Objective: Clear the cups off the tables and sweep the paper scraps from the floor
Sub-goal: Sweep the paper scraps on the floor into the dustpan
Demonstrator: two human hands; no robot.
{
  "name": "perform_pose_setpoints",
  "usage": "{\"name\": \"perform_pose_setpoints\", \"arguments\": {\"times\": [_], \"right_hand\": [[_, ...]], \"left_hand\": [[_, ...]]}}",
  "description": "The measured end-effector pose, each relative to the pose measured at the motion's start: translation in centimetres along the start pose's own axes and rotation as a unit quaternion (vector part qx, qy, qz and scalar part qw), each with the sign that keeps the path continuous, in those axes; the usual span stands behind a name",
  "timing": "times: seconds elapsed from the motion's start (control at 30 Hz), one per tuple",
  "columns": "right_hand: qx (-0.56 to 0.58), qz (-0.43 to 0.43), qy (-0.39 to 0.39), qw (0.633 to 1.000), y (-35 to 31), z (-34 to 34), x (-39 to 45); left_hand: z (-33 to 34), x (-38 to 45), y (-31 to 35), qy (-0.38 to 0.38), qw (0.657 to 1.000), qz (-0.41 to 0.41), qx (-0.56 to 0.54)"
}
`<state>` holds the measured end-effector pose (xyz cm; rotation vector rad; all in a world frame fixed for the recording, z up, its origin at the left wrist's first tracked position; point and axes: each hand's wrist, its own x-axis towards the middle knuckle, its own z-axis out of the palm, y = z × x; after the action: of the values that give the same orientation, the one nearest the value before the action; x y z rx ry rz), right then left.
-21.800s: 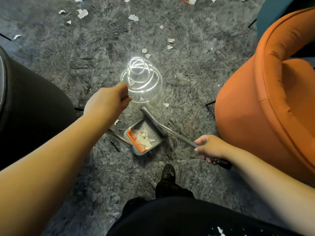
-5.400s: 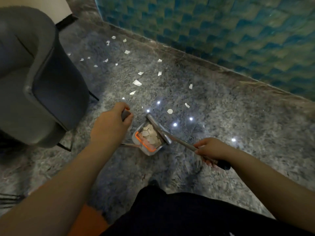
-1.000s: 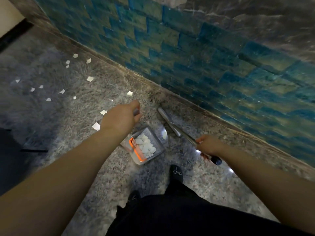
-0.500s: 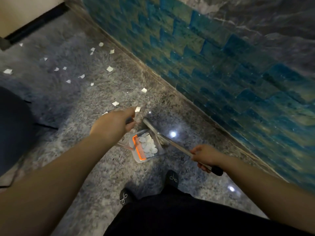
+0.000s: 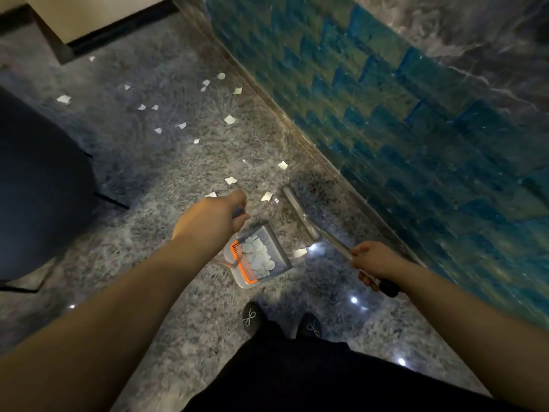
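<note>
Left hand: left hand (image 5: 212, 221), fingers curled round the grey handle (image 5: 237, 212) of the dustpan.
Right hand: right hand (image 5: 372, 263), fingers wrapped round the silver metal broom shaft with black end grip (image 5: 335, 242).
Dustpan: grey plastic dustpan with orange comb edge (image 5: 279, 251), low over the floor between both hands, holding a heap of white paper scraps (image 5: 258, 258).
Broom head: slim grey broom head (image 5: 298, 212), just right of the dustpan, beside the wall base.
Loose scraps: torn white paper pieces (image 5: 229, 119) scattered on the speckled grey stone floor (image 5: 184, 173); 1 piece (image 5: 300, 253) between dustpan and broom.
Surroundings: blue-green tiled wall (image 5: 401, 114) at right; dark rounded chair (image 5: 38, 179) at left; 2 black shoes (image 5: 251, 318) below.
</note>
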<state>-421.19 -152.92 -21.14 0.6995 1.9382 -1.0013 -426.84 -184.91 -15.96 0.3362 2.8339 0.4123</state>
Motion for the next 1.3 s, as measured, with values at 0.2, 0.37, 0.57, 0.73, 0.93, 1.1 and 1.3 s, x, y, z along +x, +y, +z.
{"name": "perform_pose_setpoints", "arguments": {"times": [0.2, 0.37, 0.57, 0.73, 0.93, 1.1, 1.3], "right_hand": [[-0.060, 0.016, -0.041, 0.997, -0.3, 2.4, 1.3], [0.015, 0.037, -0.073, 0.997, 0.1, 3.5, 0.6], [0.048, 0.025, -0.086, 0.995, -1.5, 3.4, -1.1], [0.039, -0.003, -0.062, 0.997, -3.3, 4.1, -1.4], [0.041, -0.029, -0.022, 0.998, -6.4, 4.0, -0.5], [0.043, -0.046, -0.012, 0.998, -9.6, 2.9, 0.7], [0.015, -0.048, -0.009, 0.999, -14.2, -1.2, 4.3]], "left_hand": [[0.2, 1.2, -0.3, 0.026, 1.000, 0.005, 0.002], [0.5, 1.3, -1.2, 0.038, 0.999, 0.020, -0.006], [0.3, 1.6, -2.5, 0.034, 0.999, 0.016, -0.005], [-0.3, 1.3, -4.0, 0.040, 0.999, 0.007, -0.014], [-1.9, 1.0, -6.5, 0.091, 0.993, -0.060, -0.046], [-3.0, 2.0, -8.5, 0.135, 0.982, -0.113, -0.066], [-3.4, 5.8, -9.1, 0.139, 0.974, -0.160, -0.082]]}}
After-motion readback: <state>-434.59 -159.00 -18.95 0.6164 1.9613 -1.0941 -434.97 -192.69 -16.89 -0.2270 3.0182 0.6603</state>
